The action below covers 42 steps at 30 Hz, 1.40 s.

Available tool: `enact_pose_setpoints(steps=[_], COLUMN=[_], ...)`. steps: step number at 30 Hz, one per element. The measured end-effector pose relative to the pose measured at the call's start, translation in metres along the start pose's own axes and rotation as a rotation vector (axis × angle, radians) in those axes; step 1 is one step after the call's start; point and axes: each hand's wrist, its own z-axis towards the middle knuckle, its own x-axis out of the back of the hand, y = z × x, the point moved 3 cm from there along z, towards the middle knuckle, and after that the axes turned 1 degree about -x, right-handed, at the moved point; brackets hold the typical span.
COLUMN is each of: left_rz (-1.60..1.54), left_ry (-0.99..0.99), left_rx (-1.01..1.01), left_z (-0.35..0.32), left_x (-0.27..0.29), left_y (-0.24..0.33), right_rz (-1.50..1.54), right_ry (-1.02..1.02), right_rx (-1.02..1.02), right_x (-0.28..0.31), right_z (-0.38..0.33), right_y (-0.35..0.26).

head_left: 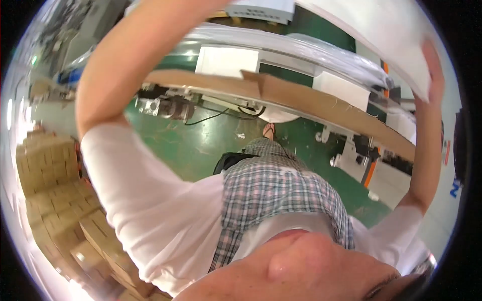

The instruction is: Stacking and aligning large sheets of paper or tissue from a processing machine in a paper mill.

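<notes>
A large white sheet-like thing [376,30] spans the upper right, with its far part cut off by the rim. My right hand [433,70] is raised at the far right and grips its lower edge; the fingers are partly blurred and partly behind it. My left forearm [135,60] reaches up across the upper left, and the hand itself lies beyond the top edge. Below the white thing runs a long bench edge covered by a brown cardboard strip [321,103].
See-through plastic film [311,47] lies along the bench, near white blocks or stacks [226,60]. Under the edge are a metal motor [165,108] and black cables. Brown cartons [45,160] are piled at the left on a green floor [201,150].
</notes>
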Motion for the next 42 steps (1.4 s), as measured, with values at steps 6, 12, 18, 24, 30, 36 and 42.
enact_pose_setpoints(steps=[6, 12, 18, 24, 30, 36, 42], left_rz=[-0.130, -0.460, -0.651, -0.555, -0.782, -0.981, -0.879], left_ry=[-0.072, -0.293, -0.763, -0.969, -1.156, -1.343, -1.859], left_rx=[-0.246, -0.190, 0.370, 0.524, 0.781, 0.893, 0.506], left_z=[-0.037, -0.072, -0.139, -0.146, -0.096, -0.038, -0.019], left_x=[-0.148, -0.421, -0.650, -0.834, -1.007, -1.237, -1.463], left_y=[0.025, -0.022, -0.071, -0.100, -0.097, -0.069, 0.006], right_rz=[-0.038, -0.011, 0.164, 0.325, 0.420, 0.599, 0.569], right_ry=[0.226, 0.395, 0.795, 0.991, 1.271, 1.541, 1.737], right_rx=[0.143, -0.100, -0.350, -0.084, -0.128, 0.209, 0.511], right_x=[0.155, 0.279, 0.308, 0.346, 0.474, 0.643, 0.786], right_z=[-0.195, -0.469, -0.728, -0.840, -0.922, -0.996, -1.098], right_y=[-0.051, 0.034, 0.112, 0.111, 0.113, 0.065, 0.003])
